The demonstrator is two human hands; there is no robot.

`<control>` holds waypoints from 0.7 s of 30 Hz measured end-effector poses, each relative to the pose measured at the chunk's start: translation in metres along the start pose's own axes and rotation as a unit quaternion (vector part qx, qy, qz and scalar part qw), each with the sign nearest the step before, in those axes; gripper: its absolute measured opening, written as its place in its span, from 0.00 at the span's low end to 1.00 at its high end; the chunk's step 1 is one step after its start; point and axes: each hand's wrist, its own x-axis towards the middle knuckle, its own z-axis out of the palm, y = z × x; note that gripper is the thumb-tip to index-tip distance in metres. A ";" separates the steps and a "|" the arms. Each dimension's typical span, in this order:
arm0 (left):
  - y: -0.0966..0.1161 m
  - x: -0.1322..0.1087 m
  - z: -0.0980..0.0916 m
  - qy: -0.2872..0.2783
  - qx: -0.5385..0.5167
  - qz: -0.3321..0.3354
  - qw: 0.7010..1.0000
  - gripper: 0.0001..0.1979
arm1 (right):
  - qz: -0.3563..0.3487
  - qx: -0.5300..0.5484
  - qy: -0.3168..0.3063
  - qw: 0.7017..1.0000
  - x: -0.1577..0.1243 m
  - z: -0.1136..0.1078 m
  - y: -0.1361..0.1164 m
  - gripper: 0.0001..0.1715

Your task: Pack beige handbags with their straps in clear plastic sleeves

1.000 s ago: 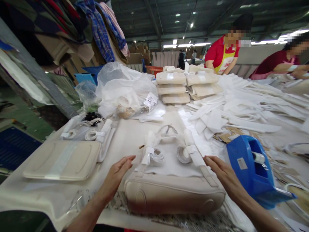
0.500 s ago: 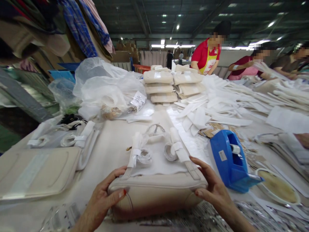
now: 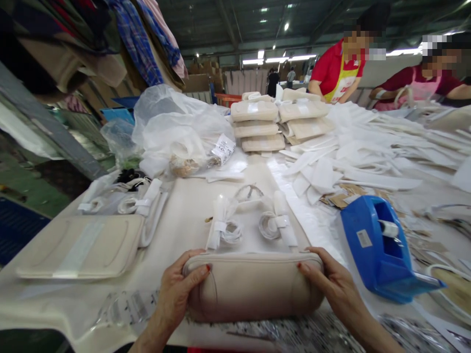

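Observation:
A beige handbag (image 3: 253, 289) lies in front of me, its near edge tilted up towards me. My left hand (image 3: 180, 279) grips its left end, thumb on the near face and fingers over the top. At the right end my right hand (image 3: 327, 279) holds it the same way. Behind the bag's body extend handles wrapped in white foam (image 3: 281, 215), with coiled straps (image 3: 232, 231) beside them. A second beige bag (image 3: 83, 245) with a clear band across it lies flat to the left.
A blue tape dispenser (image 3: 375, 250) stands at the right, near a round tub (image 3: 454, 289). Several beige bags (image 3: 255, 128) are stacked at the back, beside a clear plastic sack (image 3: 180, 127). White foam sheets (image 3: 368, 147) cover the back right, where co-workers (image 3: 338, 68) stand. Printed plastic (image 3: 287, 333) lies under the bag.
The bag's near side has tipped up, so more of its smooth face shows and less of its top. Both hands have kept hold. The view has shifted left.

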 end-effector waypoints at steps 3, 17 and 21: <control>0.001 0.001 0.004 0.029 0.002 -0.015 0.999 0.22 | 0.009 -0.006 -0.041 0.999 0.006 0.003 -0.006 0.25; 0.018 0.020 0.009 -0.031 0.053 -0.109 0.992 0.20 | 0.063 -0.063 -0.081 0.993 0.040 0.023 0.007 0.30; 0.038 0.028 0.002 -0.137 0.096 -0.101 0.981 0.20 | 0.058 -0.083 -0.102 0.990 0.041 0.017 0.007 0.31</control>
